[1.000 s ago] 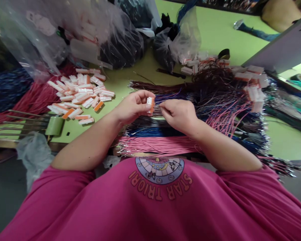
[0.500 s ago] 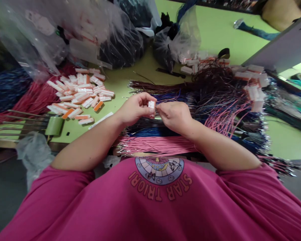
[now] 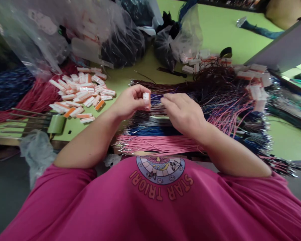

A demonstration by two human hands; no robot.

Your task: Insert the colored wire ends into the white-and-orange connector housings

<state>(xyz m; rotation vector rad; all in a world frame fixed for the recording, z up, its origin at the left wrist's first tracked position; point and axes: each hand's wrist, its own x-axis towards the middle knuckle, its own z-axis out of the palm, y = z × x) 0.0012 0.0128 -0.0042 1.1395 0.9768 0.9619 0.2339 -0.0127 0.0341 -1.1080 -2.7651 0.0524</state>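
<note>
Thumb and fingers of my left hand (image 3: 129, 103) are closed around a small white and orange connector housing (image 3: 146, 99), its slotted white face turned up. My right hand (image 3: 183, 112) is apart from it, over the laid-out wires, with fingers stretched out toward the left. Its thumb and palm side are hidden, and no wire shows clearly in it. Beneath both hands lie bundles of brown wires (image 3: 145, 85), blue wires (image 3: 150, 131) and pink wires (image 3: 158, 144) with metal-tipped ends.
A pile of white and orange connector housings (image 3: 82, 92) lies on the green table (image 3: 215, 23) to the left. Near the left edge stands a green block with metal rods (image 3: 56, 124). Plastic bags (image 3: 125, 40) fill the back. More tangled wires (image 3: 228, 87) lie at right.
My right hand has drawn away from the connector housing to the right, and its fingers have straightened. My left hand, still holding the housing, has shifted slightly left and up.
</note>
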